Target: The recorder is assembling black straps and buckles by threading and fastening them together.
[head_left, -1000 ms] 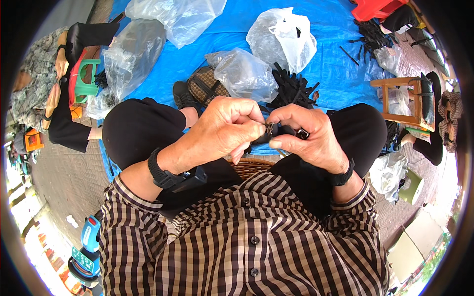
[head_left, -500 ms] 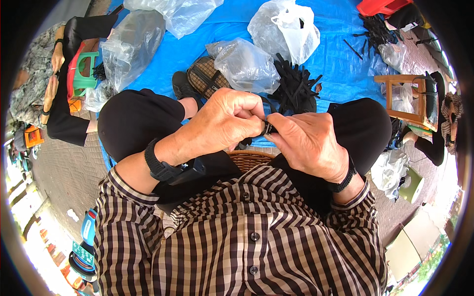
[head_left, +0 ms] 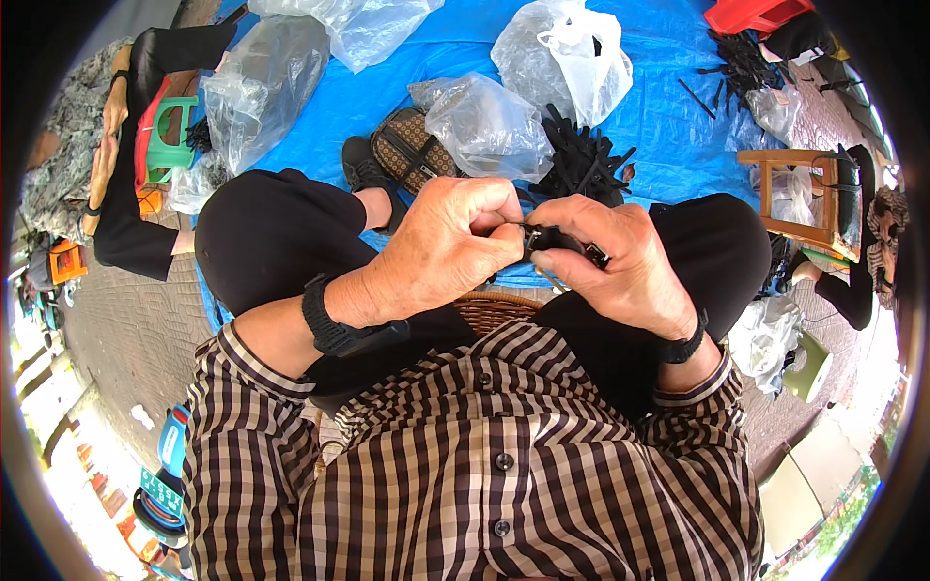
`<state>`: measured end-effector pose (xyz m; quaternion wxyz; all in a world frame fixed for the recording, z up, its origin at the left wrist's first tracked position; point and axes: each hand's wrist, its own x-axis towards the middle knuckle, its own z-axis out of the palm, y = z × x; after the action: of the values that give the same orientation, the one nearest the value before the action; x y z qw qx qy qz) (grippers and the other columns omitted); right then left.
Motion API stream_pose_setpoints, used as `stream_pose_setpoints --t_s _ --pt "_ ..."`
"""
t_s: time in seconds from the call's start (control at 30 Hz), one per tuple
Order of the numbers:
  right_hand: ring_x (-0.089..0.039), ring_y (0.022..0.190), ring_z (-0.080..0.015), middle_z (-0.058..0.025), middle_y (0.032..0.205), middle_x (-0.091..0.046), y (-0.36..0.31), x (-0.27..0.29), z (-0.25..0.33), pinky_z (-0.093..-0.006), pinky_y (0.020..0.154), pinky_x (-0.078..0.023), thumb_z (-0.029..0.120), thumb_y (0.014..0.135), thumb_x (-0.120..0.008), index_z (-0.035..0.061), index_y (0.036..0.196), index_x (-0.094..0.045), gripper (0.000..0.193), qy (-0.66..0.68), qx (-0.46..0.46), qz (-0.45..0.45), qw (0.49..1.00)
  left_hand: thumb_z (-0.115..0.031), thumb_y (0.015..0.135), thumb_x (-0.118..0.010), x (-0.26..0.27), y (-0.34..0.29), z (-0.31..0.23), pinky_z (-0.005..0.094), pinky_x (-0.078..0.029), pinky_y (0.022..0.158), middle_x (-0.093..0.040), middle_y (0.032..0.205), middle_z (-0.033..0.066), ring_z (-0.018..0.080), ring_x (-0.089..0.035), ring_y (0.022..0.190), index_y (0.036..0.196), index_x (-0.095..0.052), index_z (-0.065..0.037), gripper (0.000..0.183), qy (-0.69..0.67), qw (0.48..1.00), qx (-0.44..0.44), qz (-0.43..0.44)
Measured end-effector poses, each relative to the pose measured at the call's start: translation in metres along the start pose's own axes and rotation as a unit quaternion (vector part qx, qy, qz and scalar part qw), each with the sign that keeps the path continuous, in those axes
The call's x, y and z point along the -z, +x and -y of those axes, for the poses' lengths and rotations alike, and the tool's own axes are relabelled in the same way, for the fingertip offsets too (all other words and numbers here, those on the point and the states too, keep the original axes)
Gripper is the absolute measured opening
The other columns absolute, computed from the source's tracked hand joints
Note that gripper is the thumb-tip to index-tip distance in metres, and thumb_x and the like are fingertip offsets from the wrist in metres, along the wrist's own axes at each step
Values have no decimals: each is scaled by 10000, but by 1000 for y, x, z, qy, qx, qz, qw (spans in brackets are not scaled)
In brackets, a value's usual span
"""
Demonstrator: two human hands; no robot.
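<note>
Above my lap, my left hand (head_left: 441, 242) and my right hand (head_left: 625, 259) meet over a small black strap-like piece (head_left: 554, 240) with shiny metal-looking parts. Its left end is pinched by my left thumb and fingers, which hide that end. My right thumb and fingers close round the rest, and a dark end with bright spots shows beside the right thumb. The exact kind of piece cannot be made out. Just beyond my hands lies a pile of black straps (head_left: 581, 165) on a blue tarp (head_left: 668, 97).
Below my hands, a wicker basket (head_left: 494, 310) shows between my knees. Clear plastic bags (head_left: 489, 126) and a brown patterned bag (head_left: 412, 150) lie ahead. A wooden stool (head_left: 790, 198) stands at right. Another person's hands (head_left: 108, 145) are at far left, near a green stool (head_left: 174, 136).
More of the black piece now shows between my hands, including its shiny right end beside my right thumb. Both hands have shifted slightly and still grip it.
</note>
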<state>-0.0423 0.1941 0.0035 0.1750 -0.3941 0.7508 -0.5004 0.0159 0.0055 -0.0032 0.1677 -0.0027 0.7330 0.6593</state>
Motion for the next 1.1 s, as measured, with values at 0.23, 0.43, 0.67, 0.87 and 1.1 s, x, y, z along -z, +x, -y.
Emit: stream_pose_setpoints --t_s 0.23,0.43,0.67,0.87,1.1 --pt "-524 669 -57 -50 760 -610 4 7 -2 -220 596 -428 -2 767 -623 9 893 -606 127 135 -84 28 987 -23 801 -550 -2 -2 -5 188 -327 404 -497 549 -32 8 -424 459 721 -524 -8 86 8 1000 -14 3" --pt "-464 621 -56 -19 689 -550 6 5 -2 -221 557 -387 19 771 -643 14 868 -581 115 149 -109 48 982 -38 813 -539 0 -2 -6 189 -334 402 -489 543 -28 17 -442 452 713 -513 -7 108 22 999 -21 12" --pt "-377 561 -51 8 609 -458 6 -5 -15 -234 502 -322 29 782 -640 13 830 -561 94 108 -61 31 992 -25 810 -506 2 0 -4 221 -302 396 -466 494 -8 36 -404 440 709 -499 8 107 -49 997 30 45" --pt "-386 580 -49 11 614 -473 7 2 -5 -235 508 -328 53 791 -647 8 823 -571 94 155 -129 53 978 -50 849 -477 15 5 -20 200 -361 383 -529 509 38 73 -498 423 734 -518 7 135 -47 991 73 104" --pt "-469 439 -153 -58 500 -452 2 -8 -3 -268 451 -383 159 753 -703 51 949 -578 256 -32 -74 -10 997 -92 860 -472 11 4 -17 188 -372 387 -533 544 27 70 -501 440 768 -530 -14 133 -111 989 77 62"
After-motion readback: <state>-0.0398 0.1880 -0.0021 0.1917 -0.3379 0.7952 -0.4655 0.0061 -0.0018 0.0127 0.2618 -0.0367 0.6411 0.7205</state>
